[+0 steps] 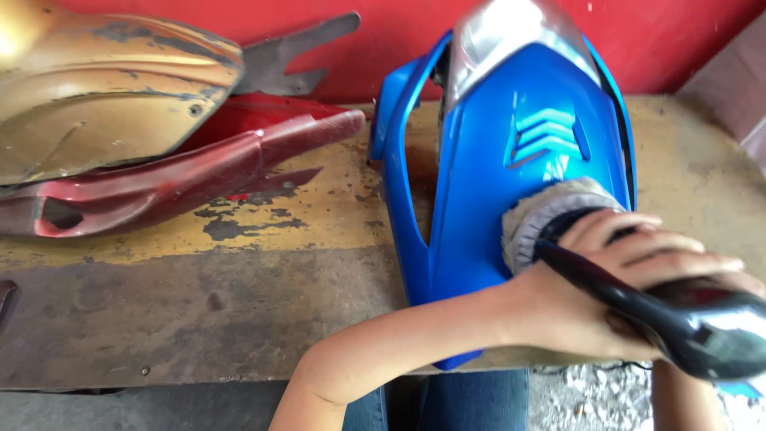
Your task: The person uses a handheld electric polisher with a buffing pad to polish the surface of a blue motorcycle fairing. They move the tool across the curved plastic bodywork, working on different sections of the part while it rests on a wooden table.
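A glossy blue motorcycle front fairing (495,160) with a clear headlight lens (511,32) lies on a worn bench. A black power polisher (694,319) presses its grey wool pad (542,211) against the fairing's lower right side. My left hand (606,279) reaches across from the left and lies over the polisher's head, fingers curled on top of it. My right forearm (686,399) rises at the bottom right under the polisher's body. The tool hides that hand.
The bench top (239,295) is scuffed yellow and brown metal. At the left lie a dark red body panel (183,175) and a gold, chipped panel (104,88). A red wall (399,32) runs behind. My jeans (471,403) show below the bench edge.
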